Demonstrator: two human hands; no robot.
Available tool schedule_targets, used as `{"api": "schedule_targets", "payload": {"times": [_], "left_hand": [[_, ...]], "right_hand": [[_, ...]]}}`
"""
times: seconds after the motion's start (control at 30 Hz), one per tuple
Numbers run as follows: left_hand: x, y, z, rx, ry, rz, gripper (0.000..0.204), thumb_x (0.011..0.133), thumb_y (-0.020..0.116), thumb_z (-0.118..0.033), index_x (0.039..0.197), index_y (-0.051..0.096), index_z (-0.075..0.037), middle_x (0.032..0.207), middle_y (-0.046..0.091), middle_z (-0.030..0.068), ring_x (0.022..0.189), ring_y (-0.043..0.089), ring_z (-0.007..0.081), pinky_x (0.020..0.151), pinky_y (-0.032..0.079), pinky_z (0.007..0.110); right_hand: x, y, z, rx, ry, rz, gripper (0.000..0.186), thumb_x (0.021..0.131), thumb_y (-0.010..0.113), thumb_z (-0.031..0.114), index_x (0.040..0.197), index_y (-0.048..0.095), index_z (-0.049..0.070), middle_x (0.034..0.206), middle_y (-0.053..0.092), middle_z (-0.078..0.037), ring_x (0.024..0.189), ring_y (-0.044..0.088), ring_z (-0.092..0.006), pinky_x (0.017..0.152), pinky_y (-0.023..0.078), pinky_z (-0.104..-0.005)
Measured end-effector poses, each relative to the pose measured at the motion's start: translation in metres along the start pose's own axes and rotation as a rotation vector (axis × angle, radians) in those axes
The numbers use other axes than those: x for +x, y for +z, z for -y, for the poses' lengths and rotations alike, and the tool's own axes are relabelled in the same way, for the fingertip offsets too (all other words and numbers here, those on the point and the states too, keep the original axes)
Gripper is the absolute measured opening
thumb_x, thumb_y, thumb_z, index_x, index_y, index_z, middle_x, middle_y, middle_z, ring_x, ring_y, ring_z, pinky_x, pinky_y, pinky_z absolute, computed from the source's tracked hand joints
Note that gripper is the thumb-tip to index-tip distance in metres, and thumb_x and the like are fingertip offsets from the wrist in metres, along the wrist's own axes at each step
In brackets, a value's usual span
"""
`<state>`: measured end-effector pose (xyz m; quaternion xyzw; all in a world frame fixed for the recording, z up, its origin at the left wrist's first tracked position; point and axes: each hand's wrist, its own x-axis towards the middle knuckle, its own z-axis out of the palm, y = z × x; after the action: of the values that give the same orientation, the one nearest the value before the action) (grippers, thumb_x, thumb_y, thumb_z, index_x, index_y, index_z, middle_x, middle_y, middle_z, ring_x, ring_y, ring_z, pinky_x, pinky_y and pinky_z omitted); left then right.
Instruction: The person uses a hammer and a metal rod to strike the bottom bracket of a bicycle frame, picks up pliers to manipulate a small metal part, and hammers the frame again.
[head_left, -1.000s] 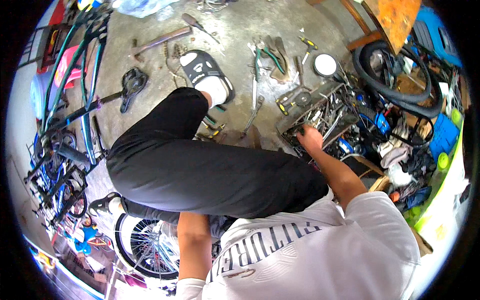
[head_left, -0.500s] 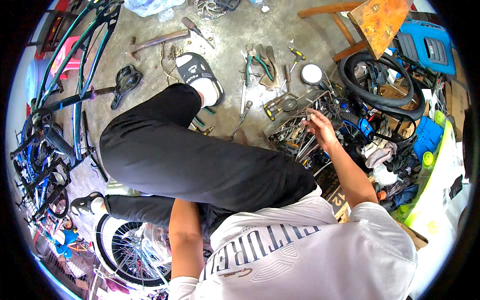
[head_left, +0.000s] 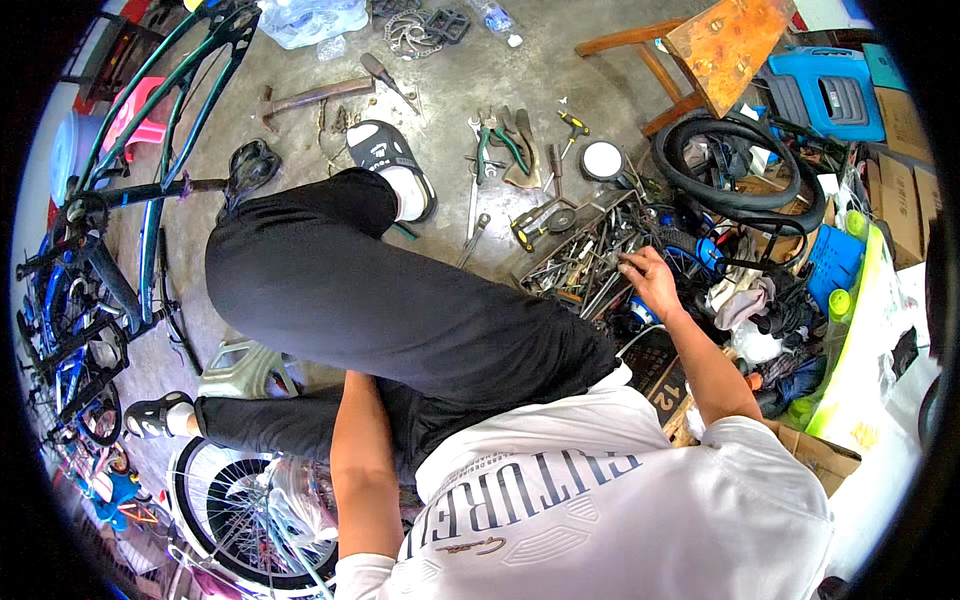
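My right hand (head_left: 652, 282) is over a heap of loose metal parts and tools (head_left: 578, 264) in a shallow box on the right. Its thumb and fingers are drawn together at the right side of the heap. Whatever they pinch is too small and dark to make out. Of my left arm (head_left: 365, 470), only the forearm shows; the hand is hidden beneath my raised thigh (head_left: 400, 290).
Pliers (head_left: 498, 148), a screwdriver (head_left: 390, 80) and a hammer (head_left: 318, 95) lie on the floor ahead. Black tyres (head_left: 740, 190) and a wooden stool (head_left: 725, 55) are at the right. A bicycle frame (head_left: 150, 195) stands left, a spoked wheel (head_left: 250, 510) lower left.
My right hand has dropped from above the box to the heap, its fingers now bent down among the parts. The whole view has shifted slightly. My left hand stays hidden.
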<state>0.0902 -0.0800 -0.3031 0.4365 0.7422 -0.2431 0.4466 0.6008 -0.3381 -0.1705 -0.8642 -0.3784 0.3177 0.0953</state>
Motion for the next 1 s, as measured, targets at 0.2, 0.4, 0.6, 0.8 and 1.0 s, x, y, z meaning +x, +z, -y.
{"api": "schedule_targets", "payload": {"times": [0.2,0.4,0.6,0.8,1.0], "left_hand": [[0.006,0.000,-0.009,0.002,0.021,-0.010,0.030,0.096,0.060,-0.017,0.115,0.068,0.006,0.101,0.075,0.0190,0.086,0.073,0.0313,0.074,0.058,0.040],[0.006,-0.003,-0.009,-0.021,0.025,-0.028,0.030,0.097,0.060,-0.017,0.115,0.068,0.006,0.101,0.075,0.0189,0.086,0.073,0.0312,0.074,0.058,0.040],[0.011,-0.003,-0.014,-0.019,0.029,-0.027,0.031,0.097,0.060,-0.017,0.116,0.067,0.006,0.101,0.075,0.0189,0.086,0.073,0.0311,0.074,0.057,0.040],[0.013,-0.001,-0.020,-0.015,0.036,-0.021,0.031,0.097,0.060,-0.017,0.117,0.067,0.006,0.100,0.075,0.0188,0.086,0.073,0.0309,0.074,0.057,0.040],[0.013,-0.001,-0.021,-0.020,0.036,-0.023,0.031,0.097,0.060,-0.017,0.117,0.067,0.006,0.100,0.075,0.0187,0.086,0.073,0.0308,0.073,0.057,0.040]], "right_hand": [[-0.002,-0.008,-0.004,0.315,0.015,-0.165,0.030,0.097,0.070,0.023,0.116,0.073,0.001,0.098,0.065,-0.007,0.092,0.065,-0.0227,0.086,0.050,-0.0343],[0.028,-0.035,0.051,1.133,0.317,-0.241,0.036,0.104,0.062,0.040,0.107,0.069,0.005,0.083,0.060,0.000,0.072,0.053,-0.0104,0.069,0.045,-0.0269],[0.046,-0.044,0.096,1.360,0.279,-0.249,0.037,0.101,0.066,0.045,0.089,0.061,0.011,0.074,0.055,0.002,0.064,0.048,-0.0109,0.063,0.040,-0.0266],[0.050,-0.047,0.118,1.375,0.332,-0.279,0.041,0.101,0.067,0.046,0.077,0.050,0.016,0.066,0.042,0.005,0.059,0.039,-0.0091,0.056,0.032,-0.0269],[0.052,-0.047,0.128,1.395,0.342,-0.292,0.045,0.100,0.070,0.041,0.073,0.040,0.020,0.063,0.030,0.008,0.053,0.026,-0.0071,0.051,0.021,-0.0267]]}}
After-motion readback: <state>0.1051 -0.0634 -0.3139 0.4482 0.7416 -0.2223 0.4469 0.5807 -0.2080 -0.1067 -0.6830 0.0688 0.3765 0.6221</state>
